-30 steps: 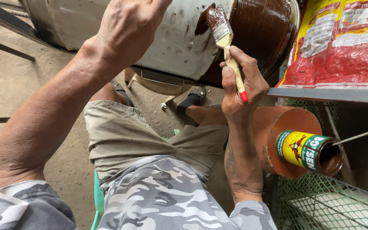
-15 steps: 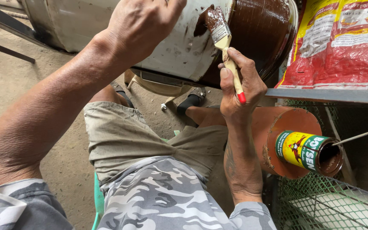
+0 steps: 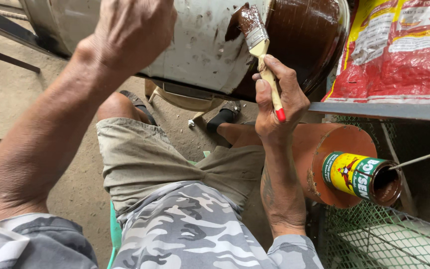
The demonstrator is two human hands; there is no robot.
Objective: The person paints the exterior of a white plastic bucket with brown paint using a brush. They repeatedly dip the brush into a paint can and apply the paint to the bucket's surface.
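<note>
A paintbrush (image 3: 261, 47) is pinched by its wooden handle between the fingers (image 3: 287, 74) of the right hand (image 3: 274, 104), bristles pressed to the brown-painted drum (image 3: 205, 50). The drum's top is gripped by the left hand (image 3: 133, 27), fingers curled. An open paint can (image 3: 362, 177) is seen nearby.

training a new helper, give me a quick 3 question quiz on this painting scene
1. True or false: the right hand grips a paintbrush with a red-tipped handle.
2. What does the left hand rest on? A) the white metal tank B) the open paint can C) the red sack
3. What colour is the wet paint on the tank?

Key: 1 true; 2 A; 3 brown.
</note>
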